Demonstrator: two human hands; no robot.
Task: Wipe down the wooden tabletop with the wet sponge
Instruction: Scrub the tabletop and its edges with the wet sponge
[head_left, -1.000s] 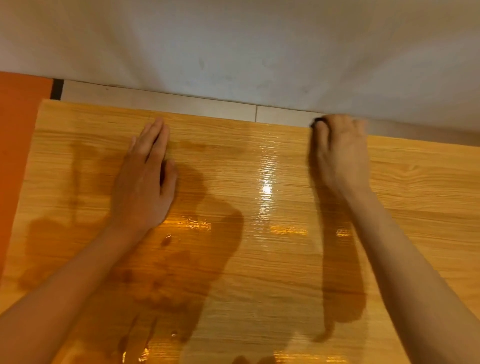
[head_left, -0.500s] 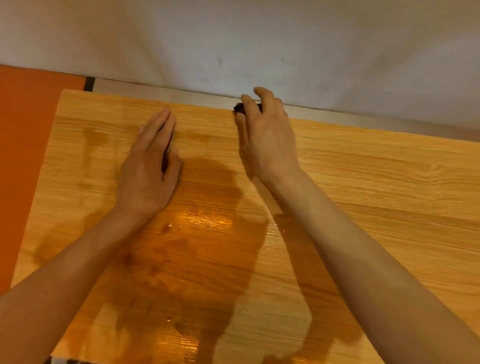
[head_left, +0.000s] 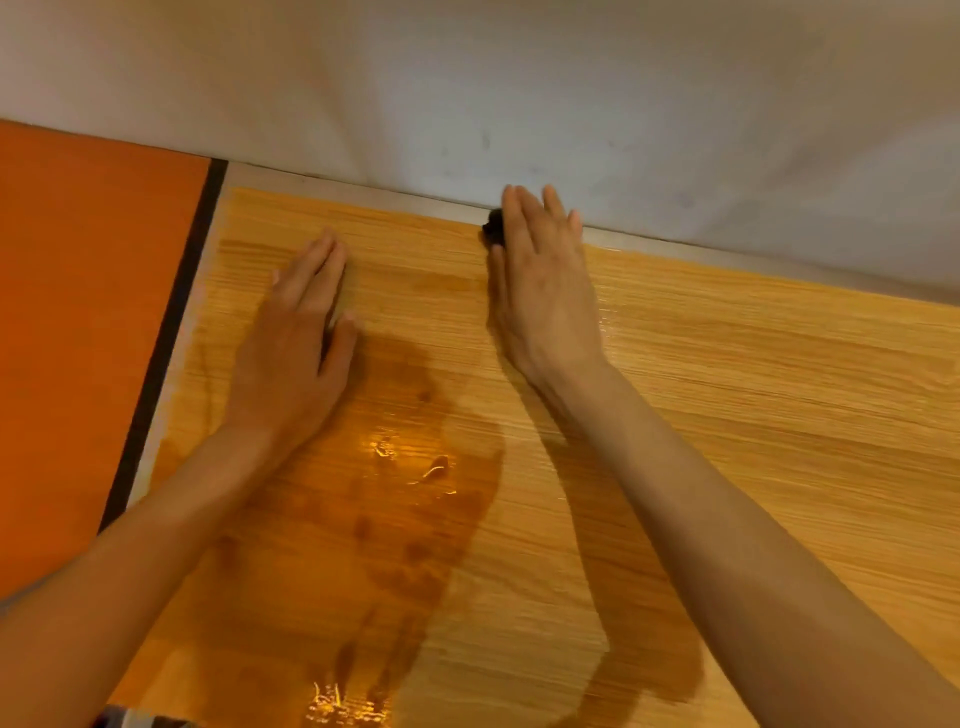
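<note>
The wooden tabletop (head_left: 727, 415) fills most of the view, shiny and wet in the middle. My right hand (head_left: 545, 291) lies with straight fingers on a dark sponge (head_left: 492, 228) at the table's far edge, by the wall. Only a small dark corner of the sponge shows past my fingers; the rest is hidden under the hand. My left hand (head_left: 296, 353) rests flat on the tabletop to the left, fingers straight and together, holding nothing.
A white wall (head_left: 519, 93) runs along the table's far edge, with a pale strip (head_left: 727, 252) between them. An orange surface (head_left: 78, 338) lies beyond the table's left edge, behind a dark band (head_left: 166, 338). Water glints on the wood (head_left: 384, 447).
My right hand slid the sponge leftward along the far edge, from right of centre towards my left hand, and its fingers have straightened. My left hand has stayed flat in place.
</note>
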